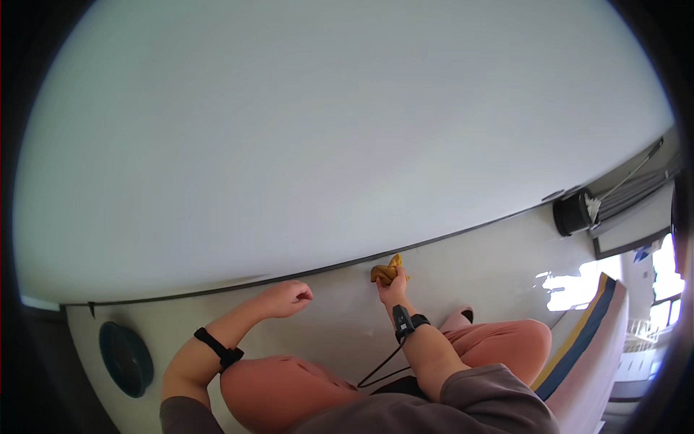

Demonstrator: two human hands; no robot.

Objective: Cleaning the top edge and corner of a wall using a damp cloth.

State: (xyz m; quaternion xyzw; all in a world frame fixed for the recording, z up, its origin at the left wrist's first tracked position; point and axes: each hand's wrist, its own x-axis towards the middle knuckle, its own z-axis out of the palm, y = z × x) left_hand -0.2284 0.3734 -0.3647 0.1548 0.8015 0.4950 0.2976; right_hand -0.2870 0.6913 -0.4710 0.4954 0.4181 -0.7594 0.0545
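Observation:
My right hand [392,291] is closed round a crumpled yellow-brown cloth [385,273]. The cloth is bunched up in front of my fingers, close to the dark baseboard [332,267] at the foot of a large white wall [325,130]. Left of it, my left hand [288,299] hovers near the same baseboard with its fingers curled in, and nothing shows in them. A black band circles each forearm, and the right one carries a small device with a cable.
A dark teal basin [126,359] stands on the pale floor [470,267] at the far left. Toward the right, a black bucket [571,213] with a mop stands by the wall. A pink piece of furniture with yellow and blue stripes [578,347] borders my right side.

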